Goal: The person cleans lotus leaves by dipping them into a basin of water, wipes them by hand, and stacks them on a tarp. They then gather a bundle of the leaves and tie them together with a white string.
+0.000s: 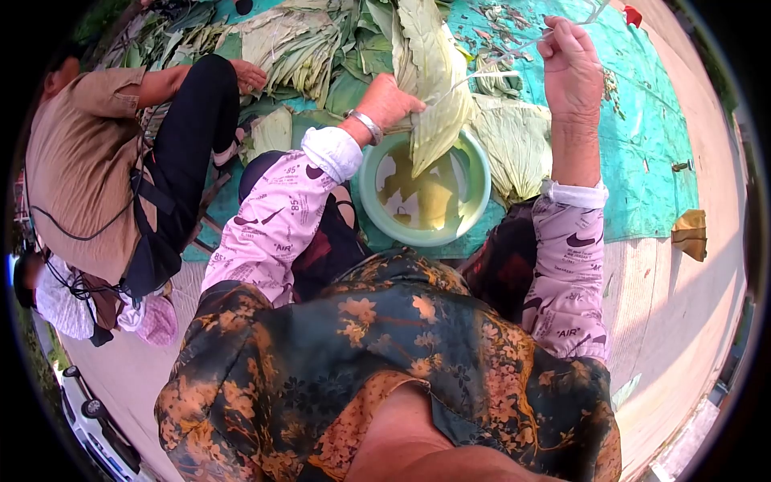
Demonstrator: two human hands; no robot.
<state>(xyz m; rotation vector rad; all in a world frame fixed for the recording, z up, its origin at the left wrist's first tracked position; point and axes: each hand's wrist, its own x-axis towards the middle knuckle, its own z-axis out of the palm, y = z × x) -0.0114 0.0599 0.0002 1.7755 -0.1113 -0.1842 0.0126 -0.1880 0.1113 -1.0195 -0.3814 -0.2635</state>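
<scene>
My left hand (387, 104), a silver bangle on its wrist, is closed on a bundle of large pale-green leaves (438, 96). The bundle's tips hang over a light-green basin (370, 197) with yellowish water in it. Raised at the right, my right hand (572, 68) pinches a thin whitish strip (514, 55). That strip stretches toward the bundle, and a white end (494, 75) sticks out beside the leaves. Flat leaves (514, 145) lie right of the basin.
A green tarp (642, 153) covers the ground, with leaf piles (289, 48) at the back left and dry scraps (506, 24) farther back. A person in a tan shirt (88, 169) sits close on my left. Brown folded material (690, 235) lies at the tarp's right edge.
</scene>
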